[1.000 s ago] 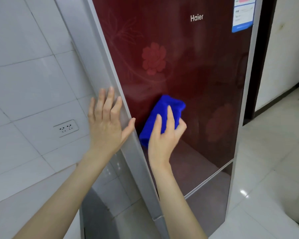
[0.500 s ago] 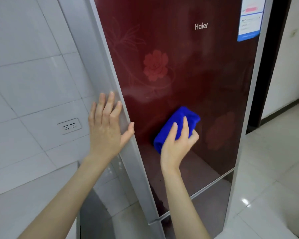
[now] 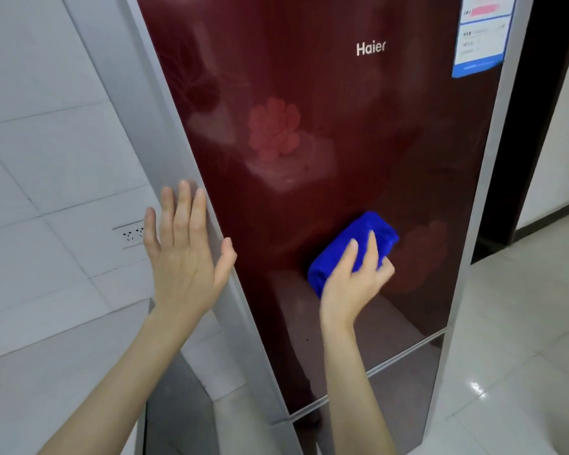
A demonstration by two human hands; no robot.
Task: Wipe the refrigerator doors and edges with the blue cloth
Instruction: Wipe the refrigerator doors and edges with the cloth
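Right grip (image 3: 352, 285) clasps blue cloth (image 3: 372, 224) to fridge door (image 3: 309, 93); left grip (image 3: 184, 257), released flat, braces side panel (image 3: 158, 119). Best w/ even pressure, overlapping strokes out to edges.

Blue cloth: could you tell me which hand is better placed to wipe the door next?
Likely right: the right hand grips the blue cloth against the door; the left hand is flat, empty.
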